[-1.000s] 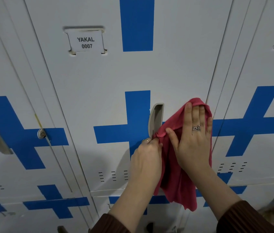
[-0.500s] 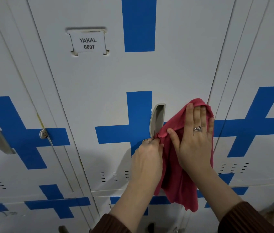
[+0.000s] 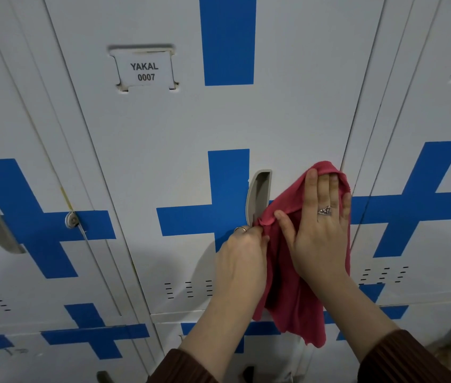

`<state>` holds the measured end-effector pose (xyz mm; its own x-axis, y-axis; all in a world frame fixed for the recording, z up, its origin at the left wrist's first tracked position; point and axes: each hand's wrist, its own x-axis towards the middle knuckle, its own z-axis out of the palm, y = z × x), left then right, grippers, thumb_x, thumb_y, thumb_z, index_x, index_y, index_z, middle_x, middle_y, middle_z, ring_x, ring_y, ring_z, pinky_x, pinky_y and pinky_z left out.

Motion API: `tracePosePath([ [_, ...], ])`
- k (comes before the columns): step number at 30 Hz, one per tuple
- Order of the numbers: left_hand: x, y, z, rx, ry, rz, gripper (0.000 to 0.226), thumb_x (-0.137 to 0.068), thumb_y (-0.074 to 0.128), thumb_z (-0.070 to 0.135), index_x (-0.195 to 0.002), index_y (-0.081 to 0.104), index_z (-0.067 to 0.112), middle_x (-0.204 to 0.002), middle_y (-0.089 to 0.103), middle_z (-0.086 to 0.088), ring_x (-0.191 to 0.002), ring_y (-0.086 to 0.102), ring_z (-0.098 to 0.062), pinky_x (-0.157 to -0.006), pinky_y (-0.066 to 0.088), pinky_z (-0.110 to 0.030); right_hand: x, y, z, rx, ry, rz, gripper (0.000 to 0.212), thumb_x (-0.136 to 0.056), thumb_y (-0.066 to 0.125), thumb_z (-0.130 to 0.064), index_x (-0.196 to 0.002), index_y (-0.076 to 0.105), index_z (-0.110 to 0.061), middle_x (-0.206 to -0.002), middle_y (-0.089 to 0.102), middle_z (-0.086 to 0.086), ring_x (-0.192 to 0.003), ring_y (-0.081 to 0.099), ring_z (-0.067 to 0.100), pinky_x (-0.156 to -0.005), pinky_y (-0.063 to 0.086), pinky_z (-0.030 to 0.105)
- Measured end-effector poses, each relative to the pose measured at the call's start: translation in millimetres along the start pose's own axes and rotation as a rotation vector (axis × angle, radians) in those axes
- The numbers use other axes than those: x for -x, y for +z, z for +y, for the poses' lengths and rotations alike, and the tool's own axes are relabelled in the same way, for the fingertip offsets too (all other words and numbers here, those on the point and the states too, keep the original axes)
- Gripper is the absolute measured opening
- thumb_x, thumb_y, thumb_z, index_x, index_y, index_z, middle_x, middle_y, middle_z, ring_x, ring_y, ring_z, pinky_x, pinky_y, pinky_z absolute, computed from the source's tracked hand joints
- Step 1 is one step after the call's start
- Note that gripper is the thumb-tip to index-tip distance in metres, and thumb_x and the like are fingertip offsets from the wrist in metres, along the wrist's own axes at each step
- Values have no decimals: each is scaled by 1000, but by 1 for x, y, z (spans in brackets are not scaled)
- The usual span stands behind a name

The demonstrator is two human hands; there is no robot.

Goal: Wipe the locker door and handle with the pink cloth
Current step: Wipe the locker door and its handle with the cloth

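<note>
This is a locker room or staff changing area: a bank of white metal lockers (image 3: 288, 120) fills the view. Each door carries blue cross markings (image 3: 228, 193), vent slots (image 3: 188, 289) and a recessed handle (image 3: 259, 197); at 11 o'clock sits a label card (image 3: 144, 71) reading "YAKAL 0007".

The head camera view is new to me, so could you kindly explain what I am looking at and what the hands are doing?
There is no machine here: a person wears a camera on the head, so you look forward and down at their own two hands. In front is a wall of white lockers with blue crosses. The middle door carries a label reading YAKAL 0007 and a grey recessed handle. The right hand, wearing a ring, presses a pink cloth flat against the door beside the handle. The left hand pinches a corner of the cloth at the handle's lower end. The rest of the cloth hangs down loose.
</note>
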<state>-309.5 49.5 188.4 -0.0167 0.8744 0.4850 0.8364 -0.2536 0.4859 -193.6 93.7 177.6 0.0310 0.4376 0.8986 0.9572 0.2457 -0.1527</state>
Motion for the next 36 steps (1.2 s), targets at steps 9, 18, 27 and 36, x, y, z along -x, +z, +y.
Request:
tracePosePath([
  [9,2,2,1,-27,-1,19,31,-99,39,32,-112,62,16,-103,62,-5,-92,57,-18,-68,31,-20,-1,-1,0,0,-6,9,69,-90,36,-46,-142,16,-4,-143,32,21,-134,18,29,-113,-2,36],
  [18,0,-11,-1,-49,20,-22,28,-97,45,34,-114,63,20,-106,62,-2,-96,56,-18,-70,32,-22,0,-8,-3,24,22,-60,70,-91,34,-48,-143,14,-7,-145,30,18,-136,16,25,-112,-7,41],
  [27,-36,-119,-70,4,375,741,39,-93,48,31,-116,61,2,-81,51,-12,-73,45,-17,-67,38,-24,-60,-25,-30,-141,37,-26,64,-94,27,-36,-145,-3,-10,-153,11,15,-139,-3,17,-108,-18,30],
  [36,-93,-175,-102,-358,361,749,65,-98,19,37,-142,12,-11,-148,10,-35,-140,1,-30,-114,-8,-35,-30,-7,-38,-48,-143,-84,59,-94,28,-37,-144,11,-9,-148,20,9,-133,13,25,-110,-9,29],
])
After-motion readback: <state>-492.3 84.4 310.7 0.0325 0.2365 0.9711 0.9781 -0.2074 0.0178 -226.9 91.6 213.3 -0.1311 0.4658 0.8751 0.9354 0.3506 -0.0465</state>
